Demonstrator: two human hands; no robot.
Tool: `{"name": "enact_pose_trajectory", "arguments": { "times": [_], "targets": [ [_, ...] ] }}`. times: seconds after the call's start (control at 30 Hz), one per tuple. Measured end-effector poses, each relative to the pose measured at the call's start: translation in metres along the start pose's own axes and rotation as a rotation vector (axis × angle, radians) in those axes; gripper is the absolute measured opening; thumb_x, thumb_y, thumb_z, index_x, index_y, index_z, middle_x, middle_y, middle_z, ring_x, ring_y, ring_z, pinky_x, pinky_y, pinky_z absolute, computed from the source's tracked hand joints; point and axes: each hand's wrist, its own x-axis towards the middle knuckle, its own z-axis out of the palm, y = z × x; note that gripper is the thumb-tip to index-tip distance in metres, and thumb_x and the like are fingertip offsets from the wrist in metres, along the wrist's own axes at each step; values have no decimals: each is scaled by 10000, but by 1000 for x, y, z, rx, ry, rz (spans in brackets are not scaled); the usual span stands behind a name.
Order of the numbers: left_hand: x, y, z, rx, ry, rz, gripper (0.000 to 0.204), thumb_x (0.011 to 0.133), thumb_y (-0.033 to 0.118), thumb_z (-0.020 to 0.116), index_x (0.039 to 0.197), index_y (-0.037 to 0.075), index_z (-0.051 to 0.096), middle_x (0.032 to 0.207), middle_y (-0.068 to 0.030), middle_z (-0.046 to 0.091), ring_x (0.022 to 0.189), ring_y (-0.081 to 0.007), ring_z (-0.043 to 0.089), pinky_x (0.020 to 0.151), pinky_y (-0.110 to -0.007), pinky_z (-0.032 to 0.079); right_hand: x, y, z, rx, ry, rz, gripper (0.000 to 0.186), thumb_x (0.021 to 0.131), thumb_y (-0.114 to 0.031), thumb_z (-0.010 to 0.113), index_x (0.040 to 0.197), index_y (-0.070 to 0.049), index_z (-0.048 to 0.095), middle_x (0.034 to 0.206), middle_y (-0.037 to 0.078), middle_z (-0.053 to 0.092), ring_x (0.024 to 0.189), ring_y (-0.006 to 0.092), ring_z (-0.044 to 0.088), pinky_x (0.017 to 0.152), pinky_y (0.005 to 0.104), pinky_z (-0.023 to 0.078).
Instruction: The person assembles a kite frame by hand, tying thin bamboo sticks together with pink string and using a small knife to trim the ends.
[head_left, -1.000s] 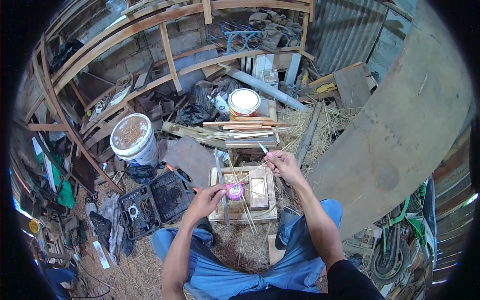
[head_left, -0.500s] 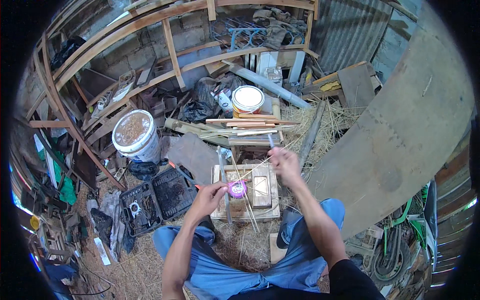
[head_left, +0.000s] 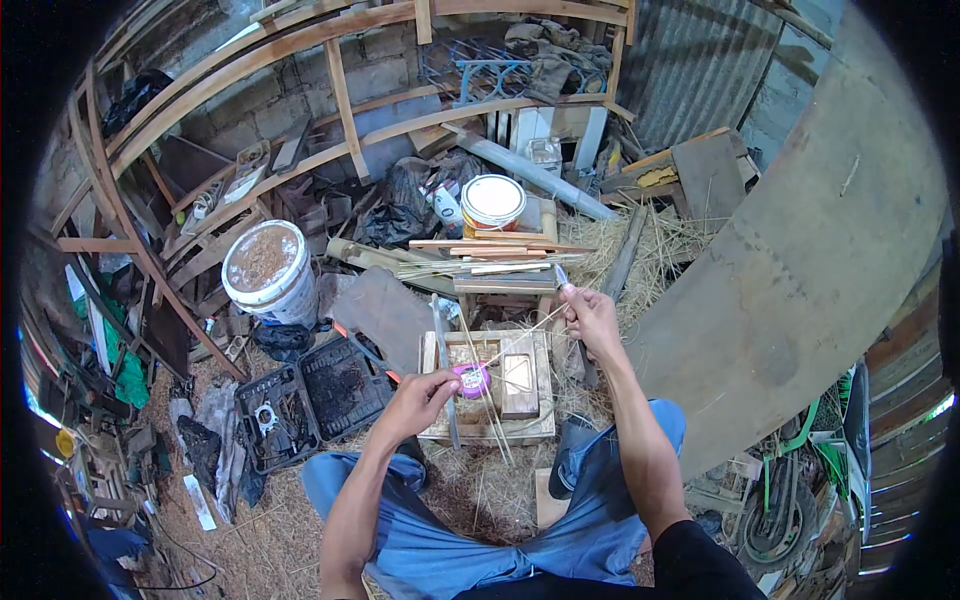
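Over a small wooden work stand (head_left: 492, 425) set on the straw, both hands are working well apart. The left hand (head_left: 418, 398) is closing its fingers around a pink tape roll (head_left: 471, 379) that is sitting on the stand's top. The right hand (head_left: 592, 318) is lifted higher, beyond the stand's far edge, pinching the end of a thin pale strip (head_left: 522, 335) — it is stretching slantwise from the roll to those fingers. Beyond the stand, thin wooden sticks (head_left: 490, 258) are lying on a bench by a white-lidded tin (head_left: 492, 200). To the left, a white bucket (head_left: 266, 270) is standing and an open black tool case (head_left: 312, 397) is lying on the ground.
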Motion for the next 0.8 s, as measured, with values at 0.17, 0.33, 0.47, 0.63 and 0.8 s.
{"name": "enact_pose_trajectory", "arguments": {
  "times": [0.17, 0.33, 0.47, 0.63, 0.8],
  "targets": [
    [-10, -16, -13, -14, 16, -52, 149, 899, 136, 565, 909, 5, 636, 659, -56, 596, 586, -89, 511, 562, -261, 430, 14, -25, -61, 67, 325, -223, 271, 956, -301, 512, 934, -40, 581, 618, -51, 455, 463, 3, 339, 383, 162, 247],
    [-1, -3, -15, -58, 49, -134, 150, 907, 132, 550, 889, 2, 621, 608, -20, 530, 591, -64, 453, 551, -255, 381, -18, -35, -9, 156, 62, -128, 287, 941, -282, 545, 1090, -38, 566, 785, -28, 542, 471, -13, 312, 377, 138, 215],
    [2, 0, -10, -85, 39, -107, 173, 922, 152, 538, 889, 7, 626, 599, 10, 477, 559, -53, 398, 512, -238, 334, -20, -28, 3, 283, -181, -94, 262, 929, -225, 570, 1076, -9, 560, 775, -17, 548, 475, -12, 328, 377, 142, 225],
    [1, -13, 18, -308, 41, -75, 176, 941, 156, 523, 944, 7, 615, 647, 12, 527, 532, -40, 432, 491, -226, 379, -23, -21, 11, 254, -105, -106, 185, 909, -188, 603, 948, -15, 550, 729, -11, 535, 456, -10, 337, 379, 154, 217],
    [1, 12, 56, -618, 2, -171, 160, 954, 140, 511, 991, -5, 567, 697, -19, 535, 500, -53, 460, 419, -208, 384, -41, -21, 39, 149, -138, -108, 209, 899, -238, 622, 856, -47, 548, 573, -76, 399, 438, -3, 281, 391, 185, 182]
  ]
}}
